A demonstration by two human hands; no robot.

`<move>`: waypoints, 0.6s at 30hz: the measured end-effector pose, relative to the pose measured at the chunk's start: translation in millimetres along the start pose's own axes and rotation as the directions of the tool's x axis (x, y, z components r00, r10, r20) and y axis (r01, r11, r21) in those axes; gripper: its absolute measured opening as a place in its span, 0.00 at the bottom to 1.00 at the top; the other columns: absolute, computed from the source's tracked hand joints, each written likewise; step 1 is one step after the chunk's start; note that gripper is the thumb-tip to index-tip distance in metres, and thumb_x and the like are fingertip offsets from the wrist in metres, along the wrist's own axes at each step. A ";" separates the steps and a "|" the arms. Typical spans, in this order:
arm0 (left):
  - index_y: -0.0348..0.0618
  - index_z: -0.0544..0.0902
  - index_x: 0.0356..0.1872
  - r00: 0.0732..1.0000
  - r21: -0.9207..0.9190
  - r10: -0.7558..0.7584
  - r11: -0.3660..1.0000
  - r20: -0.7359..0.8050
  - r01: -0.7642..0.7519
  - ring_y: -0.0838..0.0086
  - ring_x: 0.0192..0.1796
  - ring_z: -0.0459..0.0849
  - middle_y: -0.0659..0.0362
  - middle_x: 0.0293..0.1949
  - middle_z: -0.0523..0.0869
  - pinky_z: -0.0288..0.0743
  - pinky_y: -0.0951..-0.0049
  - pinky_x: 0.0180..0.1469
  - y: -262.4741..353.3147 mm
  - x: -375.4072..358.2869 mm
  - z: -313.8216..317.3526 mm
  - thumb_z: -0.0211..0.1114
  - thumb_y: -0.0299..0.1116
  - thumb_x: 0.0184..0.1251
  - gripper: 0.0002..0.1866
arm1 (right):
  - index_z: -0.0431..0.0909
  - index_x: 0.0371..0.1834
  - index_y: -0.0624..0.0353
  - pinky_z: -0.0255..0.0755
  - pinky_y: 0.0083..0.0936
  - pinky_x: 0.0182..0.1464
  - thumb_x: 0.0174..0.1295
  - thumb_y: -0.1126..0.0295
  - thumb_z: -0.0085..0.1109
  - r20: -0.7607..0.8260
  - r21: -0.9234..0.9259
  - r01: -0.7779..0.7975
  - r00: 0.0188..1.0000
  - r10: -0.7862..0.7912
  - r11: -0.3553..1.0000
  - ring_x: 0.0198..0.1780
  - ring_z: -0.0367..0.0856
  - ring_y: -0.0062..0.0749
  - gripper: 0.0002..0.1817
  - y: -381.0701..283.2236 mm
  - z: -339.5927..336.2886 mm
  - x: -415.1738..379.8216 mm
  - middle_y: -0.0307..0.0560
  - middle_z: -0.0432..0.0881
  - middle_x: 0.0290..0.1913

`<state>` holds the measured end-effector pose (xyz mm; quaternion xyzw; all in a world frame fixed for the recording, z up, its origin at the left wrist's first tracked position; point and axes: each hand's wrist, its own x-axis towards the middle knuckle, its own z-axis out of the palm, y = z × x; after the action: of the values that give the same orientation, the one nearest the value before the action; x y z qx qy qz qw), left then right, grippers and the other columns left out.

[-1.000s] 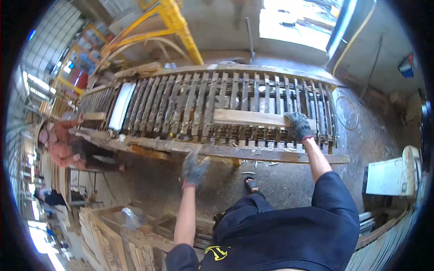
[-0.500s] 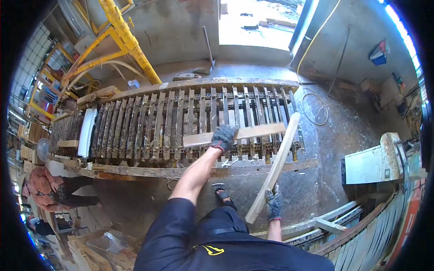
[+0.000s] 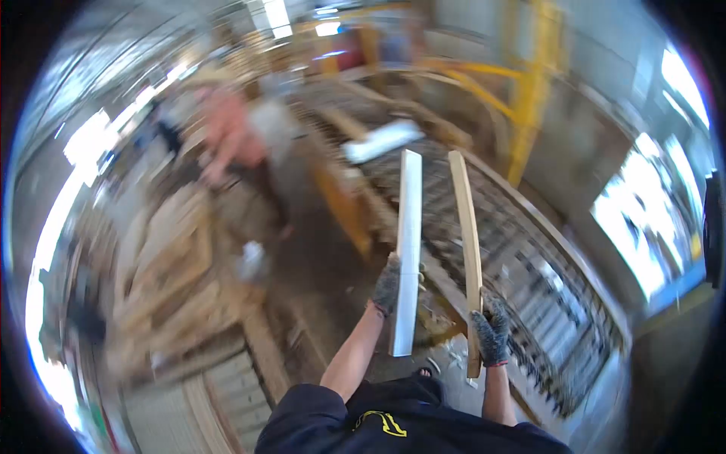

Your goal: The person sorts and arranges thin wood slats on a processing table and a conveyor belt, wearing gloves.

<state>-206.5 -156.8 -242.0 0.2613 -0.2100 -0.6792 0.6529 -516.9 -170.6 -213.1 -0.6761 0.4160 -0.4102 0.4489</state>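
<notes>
In a dark grey work glove, my left hand point(image 3: 386, 286) is closed round a pale wooden plank point(image 3: 409, 250). My right hand point(image 3: 493, 331), gloved the same way, grips a second, slimmer-looking wooden plank point(image 3: 466, 234) near its lower end. Both planks point away from me, side by side with a gap between them. Behind and below them runs the slatted chain conveyor point(image 3: 544, 303). The fingers of my left hand are partly hidden behind its plank.
To the left, a stack of timber point(image 3: 181, 242) is blurred by motion. A person in a reddish top point(image 3: 233, 129) stands beyond it. A white piece point(image 3: 384, 141) lies across the conveyor's far part, near a yellow frame point(image 3: 529, 98).
My view has swung to the left. The left-hand plank, earlier low over the conveyor slats, is now raised and turned, roughly parallel to the right-hand one. Both hands keep their planks.
</notes>
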 end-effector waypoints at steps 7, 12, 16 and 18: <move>0.45 0.70 0.73 0.307 0.742 0.856 0.514 -0.415 -0.430 0.69 0.62 0.77 0.54 0.61 0.81 0.67 0.65 0.69 58.2 -204.3 -149.0 0.60 0.48 0.77 0.30 | 0.75 0.70 0.60 0.70 0.37 0.69 0.70 0.62 0.60 0.555 0.118 0.545 0.657 -0.510 0.830 0.68 0.74 0.45 0.26 -36.1 339.0 -4.4 0.54 0.79 0.66; 0.42 0.72 0.73 -0.015 0.759 0.794 0.575 -0.608 -0.306 0.68 0.60 0.78 0.53 0.62 0.82 0.71 0.67 0.67 40.0 -398.9 -172.7 0.60 0.48 0.77 0.30 | 0.64 0.78 0.57 0.64 0.39 0.75 0.76 0.55 0.50 0.796 0.300 0.420 0.385 -0.467 0.857 0.70 0.72 0.47 0.31 -85.0 423.2 -179.7 0.56 0.70 0.74; 0.36 0.75 0.69 0.081 0.658 0.654 0.739 -0.752 0.146 0.55 0.65 0.80 0.43 0.63 0.82 0.71 0.61 0.67 59.4 -548.2 -182.6 0.67 0.67 0.61 0.47 | 0.68 0.74 0.63 0.69 0.42 0.68 0.68 0.56 0.63 0.913 0.392 -0.114 0.167 -0.372 0.913 0.64 0.75 0.50 0.34 -72.9 481.1 -275.5 0.59 0.76 0.64; 0.38 0.75 0.69 -0.127 0.589 0.667 0.718 -0.734 0.372 0.55 0.66 0.79 0.42 0.63 0.82 0.71 0.61 0.67 48.8 -602.0 -172.1 0.70 0.69 0.53 0.51 | 0.69 0.73 0.62 0.71 0.43 0.66 0.64 0.58 0.69 0.852 0.517 0.157 0.000 -0.523 0.842 0.63 0.76 0.51 0.36 -99.9 492.2 -306.9 0.59 0.78 0.61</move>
<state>-53.7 449.9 -296.2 0.8498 0.0918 -0.0266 0.5184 -137.9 270.9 -302.2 -0.7810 -0.2315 -0.0037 0.5800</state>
